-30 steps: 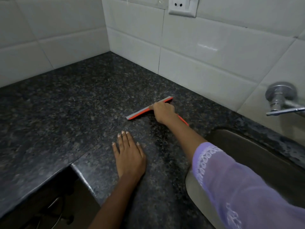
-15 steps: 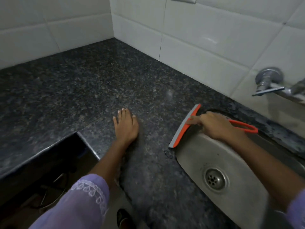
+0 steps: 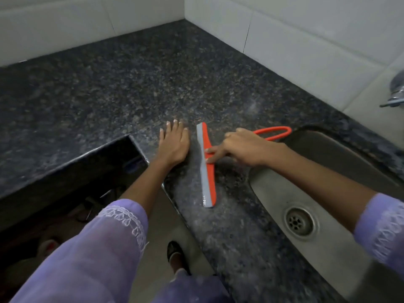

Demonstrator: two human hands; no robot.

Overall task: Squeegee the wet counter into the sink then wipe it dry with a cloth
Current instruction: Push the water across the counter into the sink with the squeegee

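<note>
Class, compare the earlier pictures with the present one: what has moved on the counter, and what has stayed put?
The squeegee, held by the right hand, was pulled from mid-counter to the sink's rim, then set back on the counter beside the left hand for another stroke. The left hand stayed flat on the counter; the grip on the squeegee never changed.

An orange squeegee point(image 3: 206, 165) with a grey blade is held flat on the dark speckled counter point(image 3: 135, 84) by the right hand point(image 3: 244, 148), whose fingers are stretched along its handle down to the blade bar. The left hand point(image 3: 173, 143) is laid palm-down just beside the blade's far end. A steel sink point(image 3: 328, 193) with a round drain point(image 3: 299, 220) is set into the counter at the right, below a tap point(image 3: 395, 92) on the white tiled wall point(image 3: 306, 36).
</note>
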